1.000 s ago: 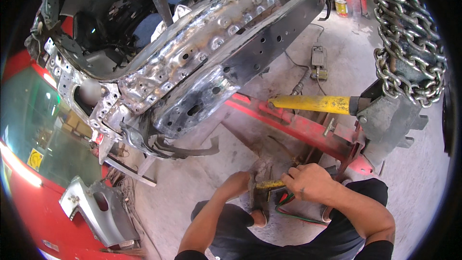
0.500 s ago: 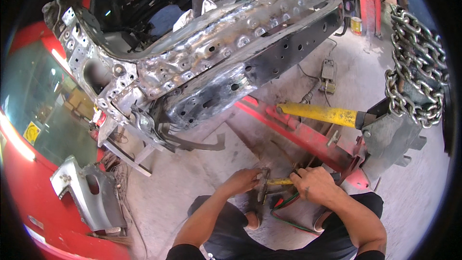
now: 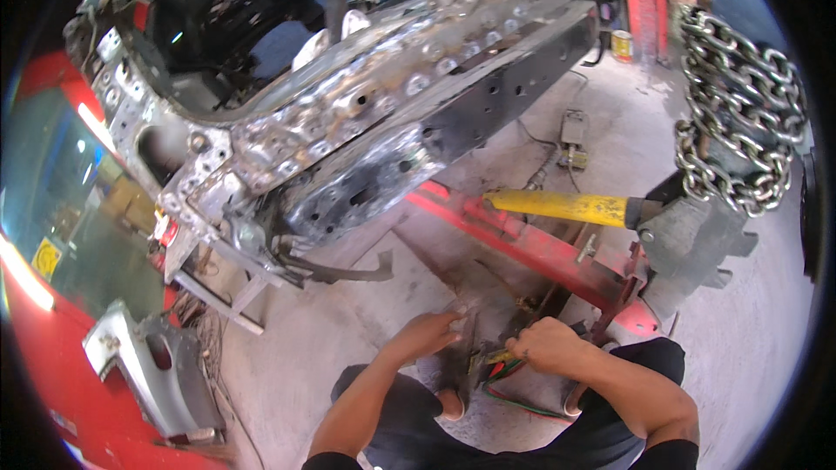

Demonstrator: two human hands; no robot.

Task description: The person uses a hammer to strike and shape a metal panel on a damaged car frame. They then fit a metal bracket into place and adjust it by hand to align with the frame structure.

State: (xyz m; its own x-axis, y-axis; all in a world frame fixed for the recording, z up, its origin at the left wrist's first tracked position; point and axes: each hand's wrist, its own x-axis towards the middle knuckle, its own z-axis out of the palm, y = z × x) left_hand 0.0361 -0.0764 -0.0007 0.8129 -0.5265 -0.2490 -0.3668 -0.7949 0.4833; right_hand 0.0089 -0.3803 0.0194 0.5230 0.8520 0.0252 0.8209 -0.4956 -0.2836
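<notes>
My right hand is closed on the yellow handle of a tool, whose dark end is hard to make out, low in front of me. My left hand is to its left, fingers apart and slightly bent, near an upright dark metal piece on the floor, with nothing visible in it. Green and red hoses or cords lie below, between my feet. A red steel beam runs above my hands, with a yellow cylinder over it.
A stripped car body with a black beam spans the upper view. At right, a heavy chain hangs on a grey steel bracket. At left stand a red vehicle and a loose silver panel. A pedal unit rests on the floor.
My left hand has come away from the yellow-handled tool and its fingers have spread. The tool's yellow handle now sits lower and more tilted under my right hand.
</notes>
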